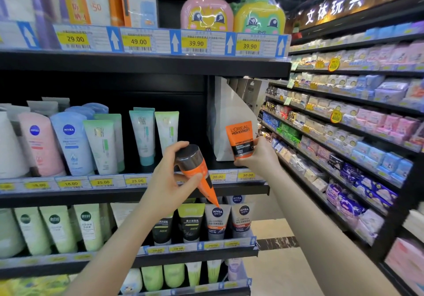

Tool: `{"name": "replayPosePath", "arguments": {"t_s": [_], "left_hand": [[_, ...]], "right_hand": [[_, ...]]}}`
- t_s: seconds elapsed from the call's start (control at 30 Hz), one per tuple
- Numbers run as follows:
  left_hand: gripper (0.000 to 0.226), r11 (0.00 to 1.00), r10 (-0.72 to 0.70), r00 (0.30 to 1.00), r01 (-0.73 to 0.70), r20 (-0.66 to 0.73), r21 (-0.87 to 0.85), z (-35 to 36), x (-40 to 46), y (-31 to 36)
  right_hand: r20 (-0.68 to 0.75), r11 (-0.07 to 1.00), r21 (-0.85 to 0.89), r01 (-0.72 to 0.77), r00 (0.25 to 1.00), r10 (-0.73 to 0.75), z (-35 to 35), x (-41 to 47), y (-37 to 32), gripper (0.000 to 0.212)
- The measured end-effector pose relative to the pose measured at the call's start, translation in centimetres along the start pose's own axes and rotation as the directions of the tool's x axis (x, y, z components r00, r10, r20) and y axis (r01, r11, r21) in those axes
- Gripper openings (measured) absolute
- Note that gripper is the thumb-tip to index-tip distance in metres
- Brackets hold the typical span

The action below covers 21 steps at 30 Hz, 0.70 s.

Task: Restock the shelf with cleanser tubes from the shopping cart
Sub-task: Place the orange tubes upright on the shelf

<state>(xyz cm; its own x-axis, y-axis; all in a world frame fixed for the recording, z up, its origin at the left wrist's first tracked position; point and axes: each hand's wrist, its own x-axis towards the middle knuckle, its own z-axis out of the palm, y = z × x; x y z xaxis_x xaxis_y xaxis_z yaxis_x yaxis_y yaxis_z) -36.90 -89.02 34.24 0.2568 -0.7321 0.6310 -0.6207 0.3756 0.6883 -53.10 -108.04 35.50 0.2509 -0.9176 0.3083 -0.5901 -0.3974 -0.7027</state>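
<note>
Open gap on the middle shelf [137, 194] between the pale green tubes [167, 130] and the white side panel [226, 121] at the shelf's right end — dark, bare board behind both hands. Right hand [259, 155] pinching an orange L'Oreal cleanser tube [241, 139] by its lower end, upright, cap down, just in front of the white panel above the shelf's front edge. Left hand [169, 181] gripping a second orange tube [197, 169], tilted, black cap up and left, crimped tip pointing down over the Nivea Men tubes [218, 222] on the shelf below. Nivea tubes [68, 141] further left, yellow price tags [137, 181] along the lip, upper shelf [146, 63] close overhead. Aisle of stocked shelves [344, 123] to the right, pale tiled floor.
</note>
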Motion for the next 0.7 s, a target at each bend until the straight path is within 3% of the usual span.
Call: {"name": "replayPosePath", "arguments": {"t_s": [0.2,0.43,0.6,0.7], "left_hand": [[0.068,1.000,0.005,1.000,-0.005,0.007,0.010,0.2,0.2,0.0],[0.066,1.000,0.003,1.000,-0.004,0.005,0.013,0.4,0.3,0.1],[0.064,1.000,0.002,1.000,-0.002,-0.007,0.011,0.5,0.2,0.0],[0.064,1.000,0.003,1.000,-0.003,-0.014,0.011,0.6,0.2,0.1]], "right_hand": [[0.025,0.996,0.089,-0.022,1.000,0.020,-0.5,0.2,0.2,0.077],[0.198,0.988,0.149,-0.032,0.980,0.002,-0.9,2.4,0.7,0.077],[0.154,0.984,0.176,-0.024,0.988,-0.003,-1.0,2.9,1.4,0.061],[0.145,0.984,0.176,-0.026,0.989,0.001,-0.5,3.3,1.7,0.062]]}}
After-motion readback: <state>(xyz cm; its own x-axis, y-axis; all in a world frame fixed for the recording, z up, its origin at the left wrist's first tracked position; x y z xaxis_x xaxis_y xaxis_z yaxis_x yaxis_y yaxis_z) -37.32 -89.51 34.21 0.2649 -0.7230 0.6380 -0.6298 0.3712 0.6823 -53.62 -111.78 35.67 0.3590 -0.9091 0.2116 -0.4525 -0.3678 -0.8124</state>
